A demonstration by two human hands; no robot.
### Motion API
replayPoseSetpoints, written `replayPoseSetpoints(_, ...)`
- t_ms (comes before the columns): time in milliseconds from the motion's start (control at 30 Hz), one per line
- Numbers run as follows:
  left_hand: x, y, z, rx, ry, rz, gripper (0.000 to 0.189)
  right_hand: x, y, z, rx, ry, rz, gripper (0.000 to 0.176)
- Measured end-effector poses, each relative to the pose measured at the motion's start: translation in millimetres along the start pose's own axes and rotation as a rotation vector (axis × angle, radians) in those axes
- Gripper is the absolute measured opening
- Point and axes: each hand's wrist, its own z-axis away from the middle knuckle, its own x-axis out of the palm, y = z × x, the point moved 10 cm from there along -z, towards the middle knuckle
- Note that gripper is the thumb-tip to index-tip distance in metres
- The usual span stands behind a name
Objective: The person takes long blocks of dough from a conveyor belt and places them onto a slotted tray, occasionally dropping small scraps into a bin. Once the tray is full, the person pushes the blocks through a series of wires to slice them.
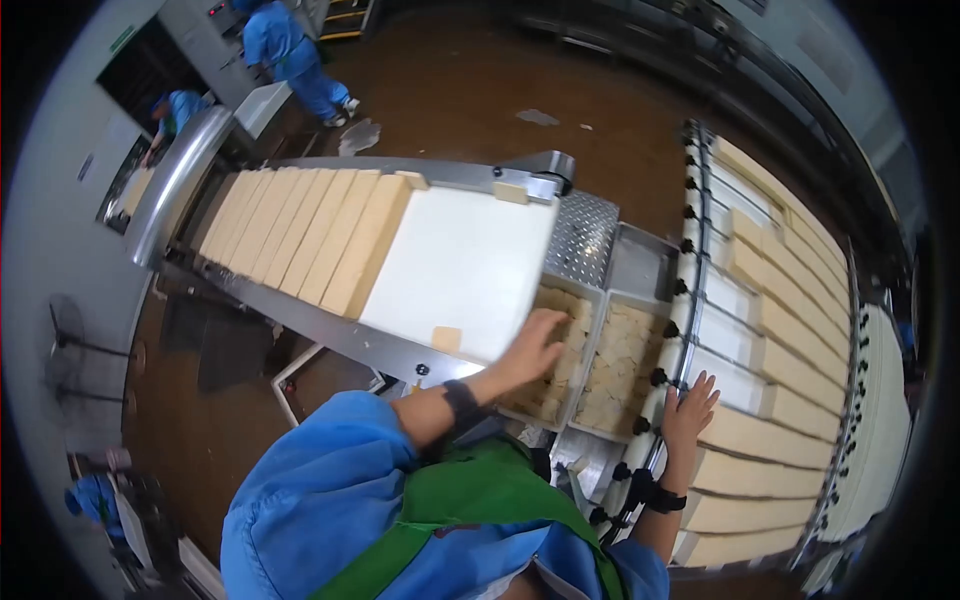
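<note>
My left hand, fingers spread and slightly bent, is over the left grey bin of pale, flat scraps. No piece shows in its fingers. My right hand is open with fingers apart at the near side rail of the right conveyor. Its fingertips are close to the end of a long, pale yellow slab. On the left conveyor's white belt, a row of similar slabs lies side by side. Small offcuts sit near the belt's edges, one at the near side and another at the far side.
A second bin of scraps stands between the conveyors, with a bare metal tray and a diamond-plate surface behind. Black knobs line the right conveyor's rail. People in blue, one walking, are at the left. A fan stands at far left.
</note>
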Motion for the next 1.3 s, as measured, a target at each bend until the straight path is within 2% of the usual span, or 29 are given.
replayPoseSetpoints(67,-74,-44,27,-0.066,0.273,-0.230,0.047,2,-37,-6,-0.099,-0.011,-0.053,0.069)
replayPoseSetpoints(100,-113,-59,46,-0.150,0.373,-0.337,0.049,0,-64,-8,-0.194,0.051,-0.121,0.065)
replayPoseSetpoints(133,-148,-76,64,-0.184,0.459,-0.492,0.050,8,-89,-12,-0.274,0.063,-0.128,0.064)
replayPoseSetpoints(167,-181,-94,81,-0.248,0.492,-0.598,0.059,21,-113,-18,-0.352,0.076,-0.136,0.062)
replayPoseSetpoints(200,-216,-104,103,-0.498,0.560,-0.738,0.068,31,-140,-22,-0.430,0.090,-0.143,0.060)
replayPoseSetpoints(233,-244,-121,125,-0.804,0.540,-0.724,0.076,41,-169,-27,-0.470,0.065,-0.166,0.059)
replayPoseSetpoints(333,-307,-136,164,-0.867,0.702,-0.834,0.080,75,-262,-31,-0.567,0.015,-0.230,0.058)
replayPoseSetpoints(433,-327,-155,165,-0.915,0.550,-0.703,0.081,114,-356,-34,-0.599,-0.091,-0.142,0.061)
replayPoseSetpoints(533,-323,-157,154,-0.837,0.441,-0.845,0.082,151,-441,-33,-0.546,-0.193,-0.050,0.068)
replayPoseSetpoints(600,-316,-163,151,-0.869,0.350,-0.932,0.085,163,-492,-33,-0.570,-0.183,-0.099,0.071)
replayPoseSetpoints(767,-312,-166,147,-0.877,0.224,-0.976,0.089,157,-615,-36,-0.667,-0.229,-0.165,0.061)
replayPoseSetpoints(833,-309,-165,145,-0.862,0.184,-1.026,0.091,160,-647,-44,-0.677,-0.185,-0.179,0.060)
replayPoseSetpoints(967,-307,-171,145,-0.977,0.078,-0.909,0.092,172,-672,-52,-0.607,-0.261,-0.151,0.065)
replayPoseSetpoints(1133,-309,-164,141,-0.862,0.146,-0.921,0.090,162,-654,-60,-0.511,-0.241,-0.148,0.064)
replayPoseSetpoints(1200,-307,-159,136,-0.732,0.194,-0.838,0.086,146,-622,-71,-0.379,-0.294,-0.159,0.062)
replayPoseSetpoints(1267,-305,-149,118,-0.737,0.103,-0.659,0.083,137,-572,-89,-0.236,-0.267,-0.206,0.066)
replayPoseSetpoints(1300,-297,-143,107,-0.636,0.060,-0.577,0.083,143,-545,-103,-0.216,-0.165,-0.109,0.071)
